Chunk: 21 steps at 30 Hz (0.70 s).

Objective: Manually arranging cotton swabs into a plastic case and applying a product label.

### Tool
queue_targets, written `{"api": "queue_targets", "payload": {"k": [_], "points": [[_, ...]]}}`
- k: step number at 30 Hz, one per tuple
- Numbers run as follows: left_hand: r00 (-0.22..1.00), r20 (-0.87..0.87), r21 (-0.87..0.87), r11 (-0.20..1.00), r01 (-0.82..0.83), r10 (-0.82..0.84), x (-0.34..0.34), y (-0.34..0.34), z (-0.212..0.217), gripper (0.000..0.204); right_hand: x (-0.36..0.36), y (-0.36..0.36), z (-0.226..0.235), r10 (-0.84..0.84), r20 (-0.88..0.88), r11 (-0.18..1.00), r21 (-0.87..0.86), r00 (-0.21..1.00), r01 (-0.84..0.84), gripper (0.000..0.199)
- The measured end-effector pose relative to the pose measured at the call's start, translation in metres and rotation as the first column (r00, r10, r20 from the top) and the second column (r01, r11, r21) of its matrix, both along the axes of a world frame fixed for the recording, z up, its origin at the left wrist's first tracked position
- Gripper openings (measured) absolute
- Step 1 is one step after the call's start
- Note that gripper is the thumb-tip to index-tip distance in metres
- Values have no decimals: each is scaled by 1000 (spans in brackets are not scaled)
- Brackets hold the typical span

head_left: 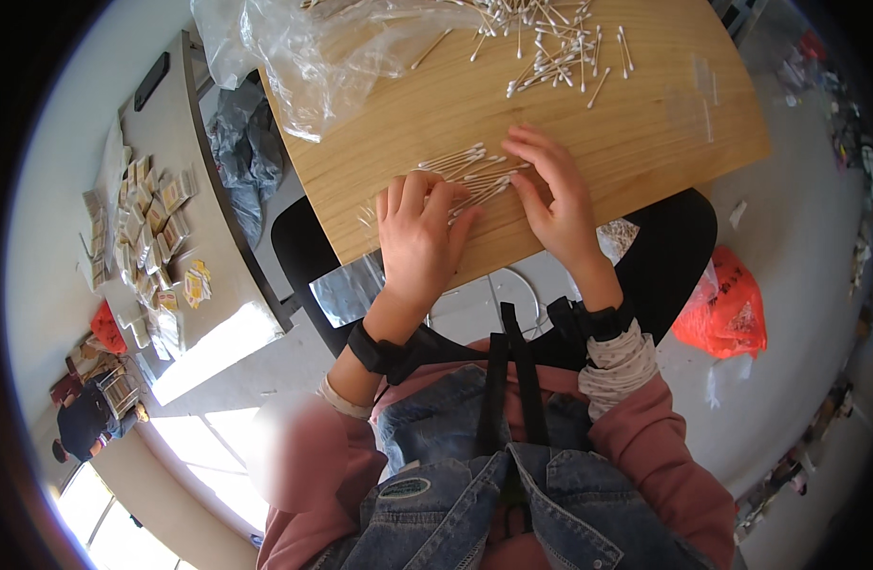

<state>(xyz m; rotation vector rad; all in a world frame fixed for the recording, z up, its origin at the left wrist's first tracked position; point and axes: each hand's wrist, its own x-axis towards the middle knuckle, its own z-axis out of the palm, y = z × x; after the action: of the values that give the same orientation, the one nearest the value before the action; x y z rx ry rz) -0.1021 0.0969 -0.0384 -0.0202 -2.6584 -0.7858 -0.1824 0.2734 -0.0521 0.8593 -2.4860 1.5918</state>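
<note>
A loose row of cotton swabs (pixel 474 173) lies on the wooden table (pixel 645 133) between my two hands, their white tips mostly toward the right. My left hand (pixel 417 228) curls its fingers over the left ends of these swabs, its thumb bent toward them; the fingertips are partly hidden. At their right ends is my right hand (pixel 557 201), fingers and thumb apart, the thumb close to the swab tips. A few more swab tips (pixel 365 217) show just left of my left hand.
At the table's far side lies a heap of cotton swabs (pixel 560 52). A crumpled clear plastic bag (pixel 313 66) covers the far left. Many small packs (pixel 151 223) are piled on a side table. A red bag (pixel 726 309) sits on the floor at right. Another person (pixel 83 418) is far left.
</note>
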Motion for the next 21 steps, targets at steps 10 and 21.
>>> {"api": "queue_targets", "payload": {"k": [10,21], "points": [[997,75,11,1000,-26,25,-3,2,0,16,0,-5,-4,-40,-52,999,15,998,41,38],[1000,16,-135,991,9,-7,5,-3,4,18,-1,-5,-7,-59,-110,997,47,992,65,35]]}}
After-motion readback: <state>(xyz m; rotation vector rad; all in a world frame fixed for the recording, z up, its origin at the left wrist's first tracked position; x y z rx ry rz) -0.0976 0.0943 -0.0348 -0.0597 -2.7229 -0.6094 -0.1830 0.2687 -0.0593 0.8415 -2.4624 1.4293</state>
